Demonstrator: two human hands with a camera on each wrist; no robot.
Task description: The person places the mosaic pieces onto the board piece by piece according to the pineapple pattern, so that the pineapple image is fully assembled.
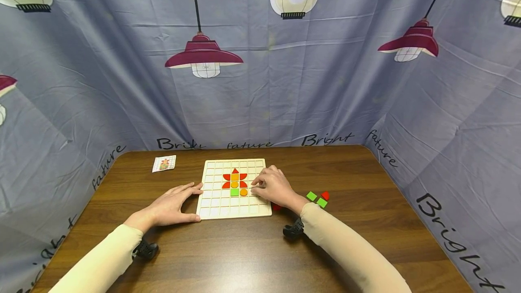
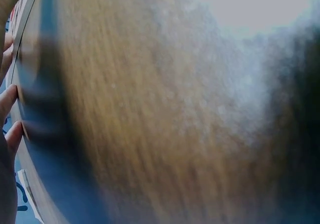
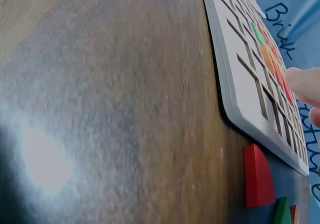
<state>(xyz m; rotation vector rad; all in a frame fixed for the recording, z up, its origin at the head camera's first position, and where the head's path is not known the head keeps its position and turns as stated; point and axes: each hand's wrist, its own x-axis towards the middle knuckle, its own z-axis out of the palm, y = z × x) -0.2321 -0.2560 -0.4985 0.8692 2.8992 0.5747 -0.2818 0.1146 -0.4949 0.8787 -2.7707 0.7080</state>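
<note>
A pale gridded board (image 1: 213, 209) lies on the table, bearing a red, orange and green pattern. At its upper part are a red triangle (image 1: 234, 171) and red rounded pieces around an orange square (image 1: 234, 177). Below sit a green square (image 1: 234, 192) and an orange disc (image 1: 243, 192) side by side. My left hand (image 1: 175, 205) rests with spread fingers and thumb against the board's left edge. Over the board's right side is my right hand (image 1: 274, 186), its bent fingers and thumb slightly apart just right of the orange disc, with no piece showing between them.
Right of the board lie two green squares (image 1: 311, 196) and a red piece (image 1: 325, 196). Another red piece (image 3: 257, 179) sits by the board's near right corner, partly covered by my right wrist in the head view. A patterned card (image 1: 164, 163) lies at the back left, before a curtain (image 1: 252, 103).
</note>
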